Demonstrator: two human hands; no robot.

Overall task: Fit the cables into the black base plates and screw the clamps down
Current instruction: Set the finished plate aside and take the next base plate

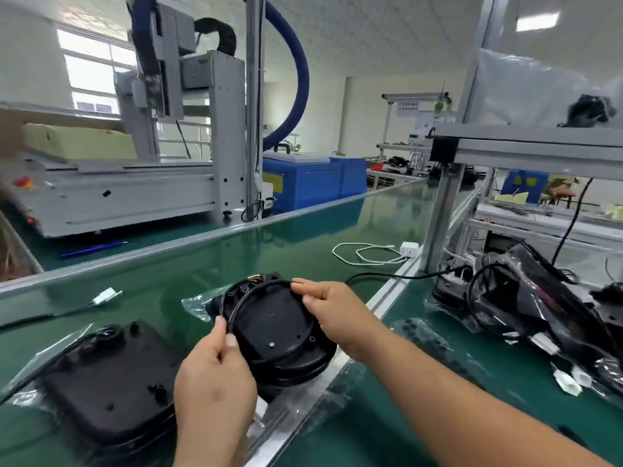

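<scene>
A round black base plate (276, 335) lies in front of me on the green belt (209, 264). A thin black cable (251, 293) curves along its upper left rim. My left hand (215, 382) pinches the cable at the plate's left edge. My right hand (333, 311) pinches the same cable at the plate's top right edge. Coloured wires (255, 277) show at the plate's far side. A second, squarish black base plate (111, 379) lies on clear plastic to the left. No clamp or screw is plainly visible.
A pile of black cables in plastic bags (526, 298) lies at the right, with white connectors (569, 379). A white charger and cord (374, 252) lie beyond. A metal rail (317, 396) runs under the round plate. A grey machine (135, 183) stands at the back left.
</scene>
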